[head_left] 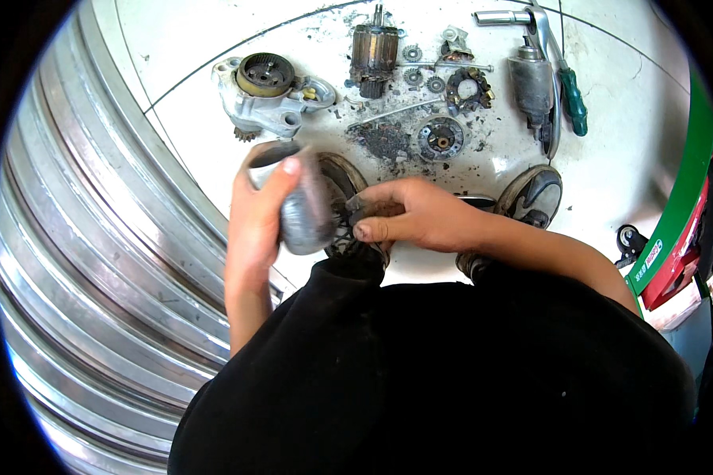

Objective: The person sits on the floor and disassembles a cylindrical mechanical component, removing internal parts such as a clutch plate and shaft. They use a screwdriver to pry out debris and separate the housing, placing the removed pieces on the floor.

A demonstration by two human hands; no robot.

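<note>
My left hand is wrapped round a grey metal cylinder, a hollow motor housing, held tilted above my left shoe. Its open end faces away from me, and its surface is slightly blurred. Just right of it, my right hand is closed, thumb and fingers pinching a small greyish piece that I cannot make out. On the floor ahead lie a cast metal gear housing, a copper-wound armature, a brush holder and a round end cap.
Small gears and a long bolt lie among black dirt. At the right are a cylindrical solenoid, a socket wrench and a green-handled screwdriver. A ribbed metal shutter fills the left side.
</note>
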